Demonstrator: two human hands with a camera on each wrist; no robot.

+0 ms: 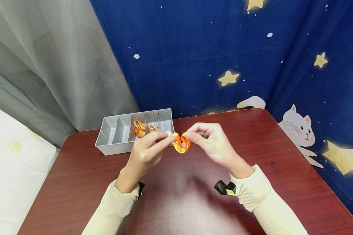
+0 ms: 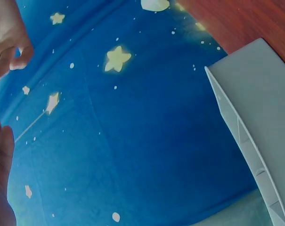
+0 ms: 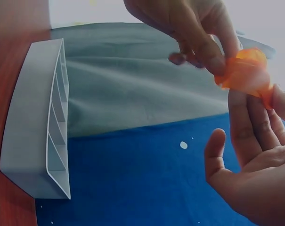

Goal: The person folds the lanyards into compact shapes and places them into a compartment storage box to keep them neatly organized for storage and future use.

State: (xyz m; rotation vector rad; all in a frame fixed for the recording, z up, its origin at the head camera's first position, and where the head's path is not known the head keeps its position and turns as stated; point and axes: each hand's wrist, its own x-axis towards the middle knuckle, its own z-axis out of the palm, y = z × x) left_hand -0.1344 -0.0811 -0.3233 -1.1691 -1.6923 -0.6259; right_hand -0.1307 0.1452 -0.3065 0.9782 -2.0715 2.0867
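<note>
In the head view, an orange satin ribbon (image 1: 180, 146) with a yellowish sheen is held up over the table, bent into a U-shaped curve. My left hand (image 1: 144, 150) pinches its left end between the fingertips. At the other end my right hand (image 1: 213, 143) grips the ribbon between thumb and index finger. The right wrist view shows the orange ribbon (image 3: 248, 77) stretched between the fingers of both hands, slightly blurred. Only a sliver of it shows at the left edge of the left wrist view.
A grey divided box (image 1: 114, 149) stands at the back left of the reddish-brown table (image 1: 85, 182), just behind my left hand. Orange ribbon loops (image 1: 139, 127) lie in its middle compartments. A blue star-patterned curtain (image 1: 188, 58) and a grey curtain (image 1: 56, 58) hang behind.
</note>
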